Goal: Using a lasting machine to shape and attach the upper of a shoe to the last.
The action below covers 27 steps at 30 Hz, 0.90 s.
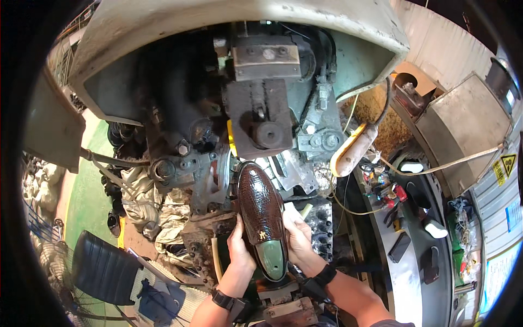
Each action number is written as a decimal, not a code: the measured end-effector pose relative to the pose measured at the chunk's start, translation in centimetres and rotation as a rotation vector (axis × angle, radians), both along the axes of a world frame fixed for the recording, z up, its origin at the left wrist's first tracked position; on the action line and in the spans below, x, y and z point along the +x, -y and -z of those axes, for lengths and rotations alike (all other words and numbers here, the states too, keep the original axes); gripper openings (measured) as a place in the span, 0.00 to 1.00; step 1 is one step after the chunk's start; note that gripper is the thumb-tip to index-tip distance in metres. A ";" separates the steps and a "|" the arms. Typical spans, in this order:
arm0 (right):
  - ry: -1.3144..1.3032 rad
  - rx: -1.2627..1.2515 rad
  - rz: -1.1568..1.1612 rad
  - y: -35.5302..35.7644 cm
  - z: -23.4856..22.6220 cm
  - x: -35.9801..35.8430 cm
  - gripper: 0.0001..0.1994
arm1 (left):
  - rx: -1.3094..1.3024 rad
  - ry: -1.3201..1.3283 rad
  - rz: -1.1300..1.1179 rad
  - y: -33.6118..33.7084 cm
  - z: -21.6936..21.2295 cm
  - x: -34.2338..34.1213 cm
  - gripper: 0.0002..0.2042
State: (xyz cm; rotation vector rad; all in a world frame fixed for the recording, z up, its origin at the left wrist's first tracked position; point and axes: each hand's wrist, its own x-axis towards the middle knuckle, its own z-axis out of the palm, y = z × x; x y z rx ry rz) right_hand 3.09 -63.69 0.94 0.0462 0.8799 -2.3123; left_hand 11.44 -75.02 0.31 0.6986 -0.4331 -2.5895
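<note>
A shoe upper [259,201] of glossy dark brown, scale-patterned leather is fitted over a green shoe last [272,259]. Its toe points away from me, toward the metal clamps of a grimy machine [259,114]. My left hand [238,248] grips the left side near the heel, fingers running underneath. On the opposite side my right hand [299,240] is closed around the shoe. A small white piece [292,211] shows beside my right fingers; whether I hold it, I cannot tell. The shoe's underside and most fingertips are hidden.
A worn lamp-like fixture [354,150] hangs right of the machine. Farther right, a dark conveyor [430,256] carries white-soled shoes, a phone-like black object [400,247] and tools. Cloth bundles [141,201] lie at left, near a black chair [103,267]. A curved metal hood [239,13] overhangs the machine.
</note>
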 end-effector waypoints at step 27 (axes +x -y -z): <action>0.111 0.113 0.070 0.5 0.7 -0.3 0.10 | 0.007 0.130 -0.096 0.1 0.5 -0.2 0.18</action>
